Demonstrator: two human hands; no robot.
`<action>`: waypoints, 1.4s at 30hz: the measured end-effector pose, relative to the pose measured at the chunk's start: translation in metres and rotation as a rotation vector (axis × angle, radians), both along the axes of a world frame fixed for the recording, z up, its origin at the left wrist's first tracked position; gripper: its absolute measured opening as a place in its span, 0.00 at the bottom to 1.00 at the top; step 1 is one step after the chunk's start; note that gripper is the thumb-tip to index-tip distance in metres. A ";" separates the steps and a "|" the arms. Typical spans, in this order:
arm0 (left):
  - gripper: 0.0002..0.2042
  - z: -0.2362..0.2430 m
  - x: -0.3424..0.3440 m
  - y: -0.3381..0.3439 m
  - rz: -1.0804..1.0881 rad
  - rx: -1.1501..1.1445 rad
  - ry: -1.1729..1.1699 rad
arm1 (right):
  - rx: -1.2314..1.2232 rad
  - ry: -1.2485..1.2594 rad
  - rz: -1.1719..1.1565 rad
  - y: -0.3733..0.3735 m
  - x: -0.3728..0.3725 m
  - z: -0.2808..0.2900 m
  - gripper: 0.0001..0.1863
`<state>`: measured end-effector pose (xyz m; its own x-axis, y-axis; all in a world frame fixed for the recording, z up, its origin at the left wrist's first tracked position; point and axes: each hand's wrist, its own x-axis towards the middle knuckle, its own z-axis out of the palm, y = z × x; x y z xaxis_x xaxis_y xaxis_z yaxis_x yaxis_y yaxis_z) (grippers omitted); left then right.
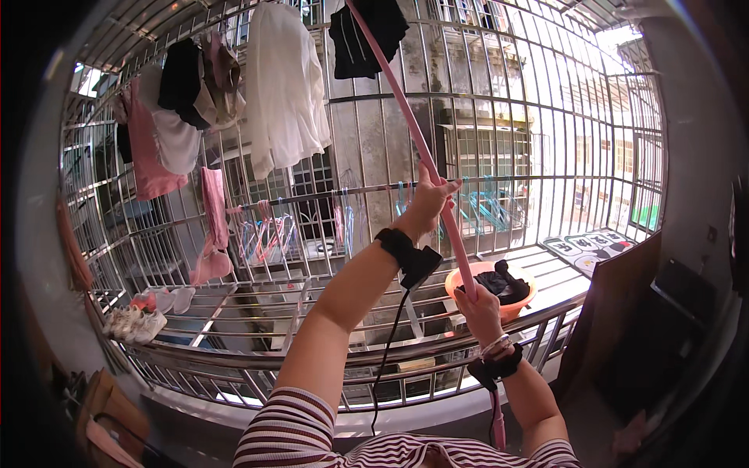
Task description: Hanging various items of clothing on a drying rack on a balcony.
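A long pink pole (406, 115) slants from the top of the view down to the right, and I hold it with both hands. Its upper end is cut off by the picture's edge. My left hand (425, 204) is closed round the middle of the pole. Lower down, my right hand (481, 313) grips it beside an orange basin (509, 313) with black cloth (503, 285) inside. Black shorts (367, 40) with pale drawstrings hang high up, and the pole passes in front of them. Whether the pole touches the shorts I cannot tell.
Metal bars enclose the balcony. A white shirt (282, 90), a pink garment (152, 148) and other laundry hang at left. Blue hangers (485, 209) and pink hangers (271, 232) line a rail (351, 189). Shoes (136, 324) sit on the left shelf; a patterned mat (585, 251) lies right.
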<state>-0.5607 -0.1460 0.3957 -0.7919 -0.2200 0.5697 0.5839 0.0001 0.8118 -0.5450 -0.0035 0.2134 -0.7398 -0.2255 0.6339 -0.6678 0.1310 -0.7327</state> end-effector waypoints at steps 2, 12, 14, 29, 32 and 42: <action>0.43 0.011 -0.002 -0.015 0.025 -0.019 0.022 | -0.002 0.026 0.033 -0.009 0.001 0.011 0.17; 0.27 0.015 -0.001 -0.034 -0.020 0.027 0.116 | 0.037 0.127 -0.051 -0.025 0.019 0.020 0.16; 0.27 0.015 -0.002 -0.035 -0.023 0.022 0.124 | 0.052 0.129 -0.080 -0.024 0.021 0.019 0.15; 0.28 0.003 0.001 -0.036 -0.106 -0.001 0.063 | -0.061 0.092 -0.035 -0.032 0.027 0.003 0.13; 0.30 -0.008 0.014 -0.021 0.090 -0.093 -0.078 | 0.040 0.032 -0.017 -0.017 0.028 -0.010 0.14; 0.23 -0.058 0.034 -0.012 0.122 -0.214 -0.253 | 0.081 -0.488 0.471 0.041 -0.004 -0.132 0.11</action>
